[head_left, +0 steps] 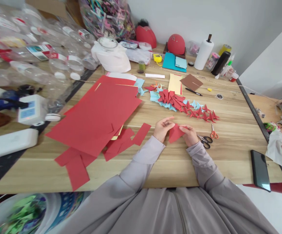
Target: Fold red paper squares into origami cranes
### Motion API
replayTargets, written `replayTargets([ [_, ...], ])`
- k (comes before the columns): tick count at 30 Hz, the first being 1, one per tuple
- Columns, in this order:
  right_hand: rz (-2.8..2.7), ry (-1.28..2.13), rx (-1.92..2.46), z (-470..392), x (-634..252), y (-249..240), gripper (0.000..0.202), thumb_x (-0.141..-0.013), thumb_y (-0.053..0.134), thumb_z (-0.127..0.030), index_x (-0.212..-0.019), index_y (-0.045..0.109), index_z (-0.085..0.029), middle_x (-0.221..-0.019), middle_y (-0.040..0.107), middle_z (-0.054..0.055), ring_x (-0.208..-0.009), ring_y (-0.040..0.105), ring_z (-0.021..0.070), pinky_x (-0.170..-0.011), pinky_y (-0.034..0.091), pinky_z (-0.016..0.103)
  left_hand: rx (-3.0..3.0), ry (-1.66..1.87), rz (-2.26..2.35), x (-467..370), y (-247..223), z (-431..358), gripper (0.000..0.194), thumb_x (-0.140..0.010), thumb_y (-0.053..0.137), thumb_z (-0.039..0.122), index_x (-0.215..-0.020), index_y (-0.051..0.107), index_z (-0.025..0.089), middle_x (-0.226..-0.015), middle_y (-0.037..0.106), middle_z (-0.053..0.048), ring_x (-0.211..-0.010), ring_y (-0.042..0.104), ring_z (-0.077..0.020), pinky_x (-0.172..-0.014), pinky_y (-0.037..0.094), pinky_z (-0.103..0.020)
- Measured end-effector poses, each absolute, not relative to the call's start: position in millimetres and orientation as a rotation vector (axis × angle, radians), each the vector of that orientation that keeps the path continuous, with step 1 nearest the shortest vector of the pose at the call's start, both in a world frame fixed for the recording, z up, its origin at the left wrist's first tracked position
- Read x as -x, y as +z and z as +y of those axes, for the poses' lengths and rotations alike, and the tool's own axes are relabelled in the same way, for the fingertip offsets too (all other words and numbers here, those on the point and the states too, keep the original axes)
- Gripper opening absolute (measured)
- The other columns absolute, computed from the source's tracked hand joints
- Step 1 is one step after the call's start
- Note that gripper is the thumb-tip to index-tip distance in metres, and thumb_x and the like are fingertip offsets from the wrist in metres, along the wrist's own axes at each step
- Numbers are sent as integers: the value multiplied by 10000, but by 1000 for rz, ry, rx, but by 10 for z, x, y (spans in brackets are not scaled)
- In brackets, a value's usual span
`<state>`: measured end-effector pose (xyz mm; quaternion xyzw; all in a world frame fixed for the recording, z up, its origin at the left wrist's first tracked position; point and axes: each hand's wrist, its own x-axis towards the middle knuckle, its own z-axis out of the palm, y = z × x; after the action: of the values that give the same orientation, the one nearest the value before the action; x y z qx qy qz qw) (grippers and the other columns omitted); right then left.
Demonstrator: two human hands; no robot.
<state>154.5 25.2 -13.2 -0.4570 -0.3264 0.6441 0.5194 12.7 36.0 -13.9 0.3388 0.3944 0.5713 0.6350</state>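
Note:
A small piece of red paper (174, 134), folded at an angle, is held between my two hands just above the table. My left hand (163, 128) pinches its left edge between thumb and fingers. On the other side, my right hand (190, 134) grips the upper right corner with the thumb on top. Black-handled scissors (206, 141) lie right beside my right hand, and orange-handled scissors (214, 132) a bit farther right. Beyond the hands stretches a row of folded red paper pieces (177, 100) mixed with light blue ones.
Large red sheets (99, 113) are stacked at left, with cut red strips (77, 170) around them. Plastic bottles (58, 61) crowd the far left. A phone (260, 169) lies near the right front edge. A black pen (193, 92) and a brown sheet (191, 82) lie behind the folded pieces.

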Motion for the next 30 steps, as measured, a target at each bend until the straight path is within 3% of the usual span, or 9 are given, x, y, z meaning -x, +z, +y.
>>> replayTargets([
  [5,-839,1493,1133,260,-1550,-143,264,-526,801,-398,-628,677,-188,-616,664,-15,-557,561,115,-573,445,258,-905,1232,946,-146,-137,339,348,-542,759,195,-873,680,124,-565,586,40,-530,521,-73,-578,423,-215],
  [15,-973,1435,1177,266,-1546,-223,244,-565,777,-401,-632,673,-190,-594,644,-26,-535,524,105,-559,408,248,-869,1217,972,-164,-159,357,453,-519,767,182,-945,631,110,-623,663,11,-574,582,-95,-632,453,-236],
  [30,-950,1480,1157,266,-1557,-186,302,-583,750,-463,-625,643,-183,-555,615,-35,-496,500,90,-528,395,239,-709,1163,902,-128,-159,378,434,-466,829,219,-860,676,121,-649,687,-15,-581,611,-119,-632,474,-254],
])
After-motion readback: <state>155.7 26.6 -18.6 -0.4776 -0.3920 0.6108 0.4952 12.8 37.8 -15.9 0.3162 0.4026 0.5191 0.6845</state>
